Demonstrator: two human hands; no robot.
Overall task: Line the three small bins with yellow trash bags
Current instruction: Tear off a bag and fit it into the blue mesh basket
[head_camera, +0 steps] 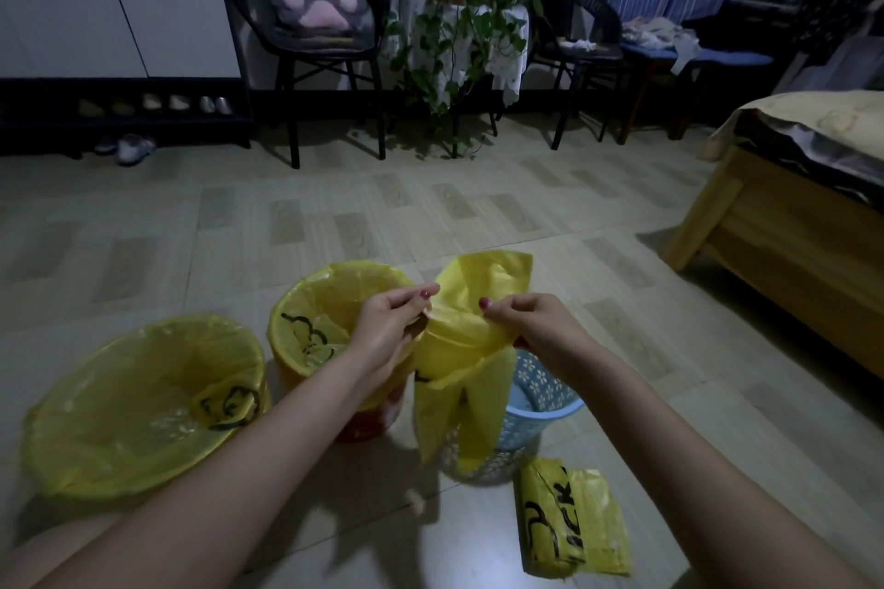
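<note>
Both hands are working one yellow bag (459, 349) above the blue bin (540, 402), which is standing unlined on the floor (335, 215) near its front edge. The left hand (387, 325) is pinching the bag's top edge between thumb and fingertips; the right hand (531, 320) is doing the same just beside it, the rest of the bag hanging folded down over the bin's rim.

Two bins are already wearing liners: the left bin (143, 407) and the middle bin (335, 316), close together on the floor.

To do this step well, I judge the mouth needs rubbing apart until the two layers separate, then spreading wide, dropping the closed end into the blue bin and folding the edge over the rim all round.

The roll (569, 521) is lying just right of the blue bin; black lettering on it is reading "CK", the rest unclear. The black marks on the liners are not legible.
</note>
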